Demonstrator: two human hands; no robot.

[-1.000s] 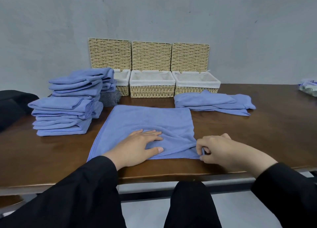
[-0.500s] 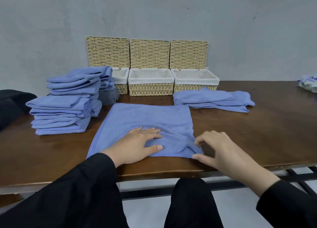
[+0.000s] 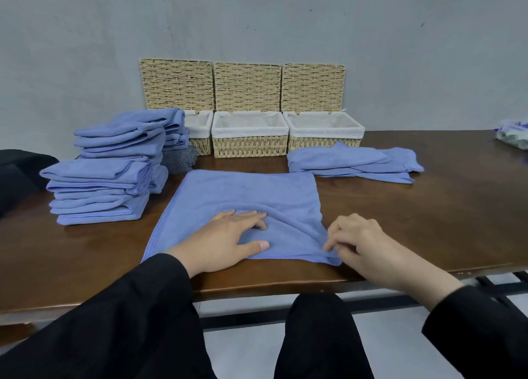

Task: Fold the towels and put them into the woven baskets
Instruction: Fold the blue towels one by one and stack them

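Blue microfibre towel (image 3: pixel 245 198), square and spread flat, lies on the dark brown wooden table (image 3: pixel 428 221) right in front of the seated person, its near edge close to the table's front edge. The left hand (image 3: pixel 225 241) rests palm down on the near part of the cloth, fingers straight and slightly spread, pressing it so that soft ridges bunch up beside the fingertips. The right hand (image 3: pixel 360 244) is at the towel's near right corner, its fingers curled and pinching that corner between thumb and fingertips. Both arms wear black sleeves.

Against the grey wall stand three woven straw baskets (image 3: pixel 250 140) with white cloth liners, side by side, lids tipped up behind them; the left one is partly hidden by a tall stack of folded blue towels (image 3: pixel 114 173) at the left of the table. A loose pile of unfolded blue towels (image 3: pixel 351 161) lies just in front of the right basket. A grey knitted cloth (image 3: pixel 180 158) peeks out between the stack and the left basket.
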